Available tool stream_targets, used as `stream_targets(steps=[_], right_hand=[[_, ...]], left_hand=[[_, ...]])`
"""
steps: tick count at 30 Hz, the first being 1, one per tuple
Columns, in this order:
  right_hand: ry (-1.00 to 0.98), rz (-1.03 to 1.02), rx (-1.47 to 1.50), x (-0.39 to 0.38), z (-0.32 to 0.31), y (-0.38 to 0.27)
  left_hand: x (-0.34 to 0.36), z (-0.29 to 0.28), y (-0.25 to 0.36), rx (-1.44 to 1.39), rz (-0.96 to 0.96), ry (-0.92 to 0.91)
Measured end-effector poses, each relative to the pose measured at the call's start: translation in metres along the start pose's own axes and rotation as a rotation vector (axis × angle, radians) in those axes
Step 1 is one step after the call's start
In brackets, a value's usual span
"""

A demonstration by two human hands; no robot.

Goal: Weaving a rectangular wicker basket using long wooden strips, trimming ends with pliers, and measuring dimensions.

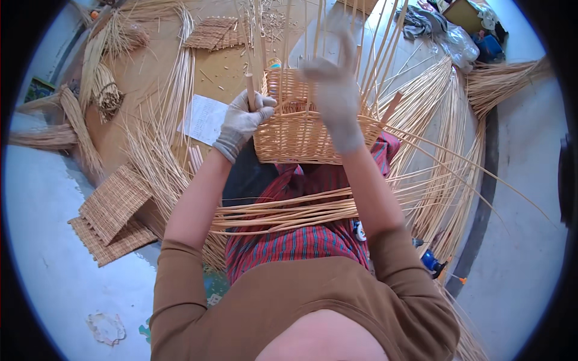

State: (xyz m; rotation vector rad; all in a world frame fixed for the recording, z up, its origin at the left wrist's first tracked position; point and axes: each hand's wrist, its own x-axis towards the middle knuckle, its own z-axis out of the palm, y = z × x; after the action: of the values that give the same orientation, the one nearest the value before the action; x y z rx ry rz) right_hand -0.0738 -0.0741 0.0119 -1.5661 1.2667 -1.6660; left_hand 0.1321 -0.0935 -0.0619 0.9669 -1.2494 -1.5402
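A half-woven wicker basket [298, 139] rests on my lap, its upright stakes rising from the rim and thick wooden posts at the corners. My left hand [244, 120], in a pale work glove, is closed around the basket's near left corner, by the wooden corner post [250, 90]. My gloved right hand [335, 99] is raised over the right part of the basket among the stakes. Motion smears its fingers, so I cannot make out whether they hold anything. Long loose strands [463, 159] trail from the basket's right side.
A bundle of canes [283, 213] lies across my lap on a red striped cloth [295, 243]. Fanned canes [442, 114] cover the floor at right. Woven panels [115, 201] lie at left, near a paper sheet [205, 119]. A blue tool [431, 262] sits by my right elbow.
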Motion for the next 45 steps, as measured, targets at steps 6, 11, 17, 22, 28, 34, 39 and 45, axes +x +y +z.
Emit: stream_targets(steps=[6,11,17,22,28,34,39,45], right_hand=[[0.177,0.126,0.325,-0.074,-0.037,0.027],[0.117,0.13,0.419,-0.087,-0.026,0.009],[0.392,0.326,0.31,-0.064,-0.1,0.03],[0.4,0.331,0.41,-0.074,-0.117,0.03],[0.14,-0.104,-0.285,-0.001,-0.082,0.011],[0.091,-0.216,0.293,0.009,-0.098,0.026],[0.315,0.243,0.152,-0.082,-0.141,0.029],[0.277,0.212,0.205,-0.079,-0.13,0.008]], left_hand=[[0.01,0.009,0.01,0.087,0.033,0.038],[0.02,0.016,-0.004,0.314,0.06,0.3],[0.016,0.013,-0.007,0.34,0.322,0.387],[-0.012,0.092,0.056,0.363,0.161,0.11],[0.004,0.11,0.0,0.553,-0.056,0.021],[0.012,0.103,-0.008,0.369,-0.161,0.041],[0.019,0.115,0.02,0.576,0.063,0.086],[0.04,0.13,0.023,1.011,0.142,0.241]])
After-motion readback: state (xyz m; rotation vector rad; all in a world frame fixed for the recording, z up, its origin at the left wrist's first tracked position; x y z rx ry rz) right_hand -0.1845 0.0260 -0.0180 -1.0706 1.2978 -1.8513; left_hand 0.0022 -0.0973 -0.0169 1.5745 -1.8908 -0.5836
